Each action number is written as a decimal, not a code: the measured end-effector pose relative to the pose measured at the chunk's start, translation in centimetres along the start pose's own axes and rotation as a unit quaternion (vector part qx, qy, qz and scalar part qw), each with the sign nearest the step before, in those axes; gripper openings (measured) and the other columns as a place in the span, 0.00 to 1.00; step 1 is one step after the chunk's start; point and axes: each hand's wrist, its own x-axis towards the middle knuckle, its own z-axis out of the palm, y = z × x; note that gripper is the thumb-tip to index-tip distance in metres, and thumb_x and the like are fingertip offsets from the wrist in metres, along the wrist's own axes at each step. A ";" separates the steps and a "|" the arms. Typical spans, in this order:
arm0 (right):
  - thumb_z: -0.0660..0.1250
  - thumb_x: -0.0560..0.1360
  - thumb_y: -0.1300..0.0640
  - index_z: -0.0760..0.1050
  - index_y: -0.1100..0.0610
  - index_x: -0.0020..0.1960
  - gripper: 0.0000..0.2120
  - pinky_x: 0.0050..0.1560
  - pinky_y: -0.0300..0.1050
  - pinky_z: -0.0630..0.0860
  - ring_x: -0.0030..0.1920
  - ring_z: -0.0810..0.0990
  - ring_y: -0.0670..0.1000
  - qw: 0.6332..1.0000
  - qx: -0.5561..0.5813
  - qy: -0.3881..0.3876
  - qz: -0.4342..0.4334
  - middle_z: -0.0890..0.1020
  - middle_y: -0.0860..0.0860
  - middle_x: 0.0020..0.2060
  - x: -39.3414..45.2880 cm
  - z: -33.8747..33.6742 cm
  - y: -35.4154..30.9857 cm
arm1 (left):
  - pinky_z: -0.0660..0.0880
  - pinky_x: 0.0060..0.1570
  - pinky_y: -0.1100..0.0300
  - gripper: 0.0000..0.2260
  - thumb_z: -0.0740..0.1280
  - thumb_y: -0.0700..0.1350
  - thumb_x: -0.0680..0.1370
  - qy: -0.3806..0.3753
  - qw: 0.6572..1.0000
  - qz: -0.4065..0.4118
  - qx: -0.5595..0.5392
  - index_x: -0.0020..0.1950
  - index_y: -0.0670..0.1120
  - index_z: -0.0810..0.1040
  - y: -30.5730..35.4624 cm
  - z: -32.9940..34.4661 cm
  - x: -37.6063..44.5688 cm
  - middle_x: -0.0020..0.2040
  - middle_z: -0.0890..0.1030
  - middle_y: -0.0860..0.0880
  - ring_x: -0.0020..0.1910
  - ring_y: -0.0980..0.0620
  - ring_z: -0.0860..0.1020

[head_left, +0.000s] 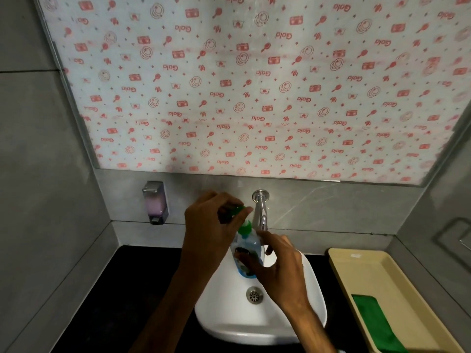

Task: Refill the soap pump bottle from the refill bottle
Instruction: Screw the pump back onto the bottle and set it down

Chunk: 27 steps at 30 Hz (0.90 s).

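Note:
A clear soap pump bottle [246, 253] with a blue label and a green collar hangs over the white sink [224, 312]. My right hand [277, 266] grips its body from the right. My left hand [209, 225] is closed around the green pump head [238, 210] at the top of the bottle. No separate refill bottle shows in this view.
A chrome tap [261, 210] sticks out of the wall just behind the bottle. A wall soap dispenser [155, 202] with pinkish liquid hangs at the left. A beige tray [390, 296] holding a green cloth [374, 324] sits on the black counter at the right.

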 end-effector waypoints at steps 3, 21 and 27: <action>0.78 0.65 0.40 0.80 0.48 0.62 0.28 0.41 0.23 0.69 0.42 0.75 0.39 1.000 -0.005 0.010 0.006 0.84 0.44 0.51 -0.1 0.8 -0.2 | 0.68 0.43 0.87 0.10 0.79 0.42 0.69 0.039 0.998 -0.044 0.007 0.45 0.37 0.84 0.7 0.8 -0.4 0.44 0.85 0.41 0.37 0.61 0.76; 0.79 0.69 0.46 0.75 0.44 0.62 0.24 0.43 0.40 0.82 0.43 0.81 0.43 0.983 -0.006 -0.173 0.059 0.83 0.43 0.47 -6.7 15.5 6.8 | 0.75 0.68 0.54 0.21 0.61 0.28 0.79 -0.120 0.942 -0.313 -0.027 0.70 0.43 0.75 -15.1 -0.9 -19.3 0.67 0.79 0.46 0.66 0.51 0.77; 0.74 0.71 0.41 0.73 0.46 0.55 0.18 0.44 0.46 0.78 0.46 0.81 0.49 0.952 -0.001 -0.292 0.096 0.82 0.46 0.45 -12.3 24.9 9.5 | 0.69 0.73 0.45 0.26 0.58 0.25 0.79 -0.155 0.857 -0.487 -0.060 0.76 0.40 0.67 -21.3 -0.7 -26.6 0.72 0.74 0.41 0.71 0.44 0.73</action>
